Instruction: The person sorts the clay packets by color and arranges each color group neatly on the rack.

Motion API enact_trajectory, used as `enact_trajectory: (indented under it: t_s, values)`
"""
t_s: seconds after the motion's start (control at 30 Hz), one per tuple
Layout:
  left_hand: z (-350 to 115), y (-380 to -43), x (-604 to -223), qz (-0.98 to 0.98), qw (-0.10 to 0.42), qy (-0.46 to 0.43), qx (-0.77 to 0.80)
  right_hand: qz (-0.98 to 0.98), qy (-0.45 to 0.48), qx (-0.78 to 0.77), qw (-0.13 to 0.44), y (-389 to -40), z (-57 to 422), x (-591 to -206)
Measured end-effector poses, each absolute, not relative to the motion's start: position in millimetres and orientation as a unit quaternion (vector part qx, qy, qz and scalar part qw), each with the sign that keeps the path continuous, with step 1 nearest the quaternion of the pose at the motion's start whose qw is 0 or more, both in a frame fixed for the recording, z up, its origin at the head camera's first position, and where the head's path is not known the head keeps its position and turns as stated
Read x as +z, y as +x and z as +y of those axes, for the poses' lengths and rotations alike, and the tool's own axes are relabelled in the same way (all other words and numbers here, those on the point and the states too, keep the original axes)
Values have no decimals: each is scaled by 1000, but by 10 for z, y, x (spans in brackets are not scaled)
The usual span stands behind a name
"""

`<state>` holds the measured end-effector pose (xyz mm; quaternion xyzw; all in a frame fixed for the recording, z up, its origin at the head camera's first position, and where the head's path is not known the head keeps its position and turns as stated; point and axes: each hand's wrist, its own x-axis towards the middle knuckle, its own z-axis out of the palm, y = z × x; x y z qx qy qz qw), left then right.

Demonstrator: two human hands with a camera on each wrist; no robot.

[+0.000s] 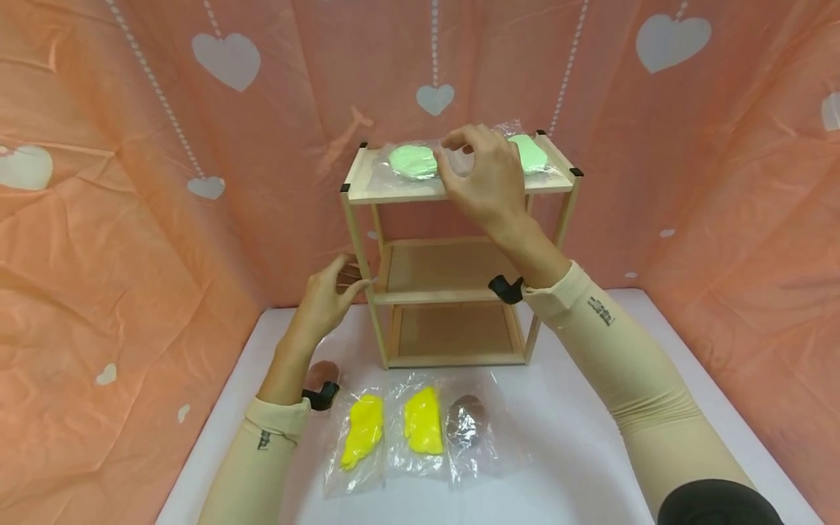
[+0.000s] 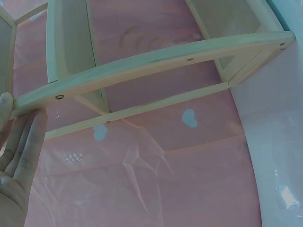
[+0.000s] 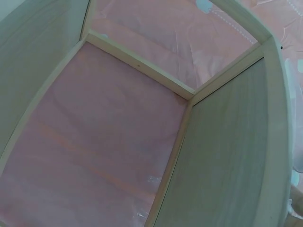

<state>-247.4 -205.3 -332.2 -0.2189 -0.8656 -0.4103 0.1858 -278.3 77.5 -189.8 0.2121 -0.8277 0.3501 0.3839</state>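
Note:
My left hand [image 1: 326, 297] is at the left front post [image 1: 363, 255] of a small three-tier wooden rack [image 1: 453, 297]. In the left wrist view the post lies between its thumb [image 2: 4, 108] and fingers [image 2: 26, 151]. Over the top shelf is my right hand [image 1: 487, 175], its fingers bent, thumb and index tips close together at the edge of a bagged light-green piece [image 1: 413, 162]. A second bagged light-green piece [image 1: 529, 154] lies behind that hand, partly hidden. I cannot tell whether the right fingertips pinch the clear plastic.
Two bagged yellow pieces [image 1: 363, 430] [image 1: 424, 421] and a bagged brown piece [image 1: 467, 421] lie on the white table [image 1: 564, 452] before the rack. Another brown piece [image 1: 322, 374] shows beside the left wrist. Pink heart-patterned cloth [image 1: 157, 240] surrounds the table. A black round object [image 1: 718, 503] is at lower right.

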Motion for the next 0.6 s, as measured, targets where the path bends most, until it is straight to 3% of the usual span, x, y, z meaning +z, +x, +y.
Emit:
enact_trajectory:
  t_s: [0.3,0.6]
  values:
    - [-2067,-2471,-3318,-868,179,-214,-411,-718,296,409,479,-2642,902,-2058]
    - [-2055,-2460,-3309,-871,174,-209,-408,-703,323,428,468,-2402,1031,-2276]
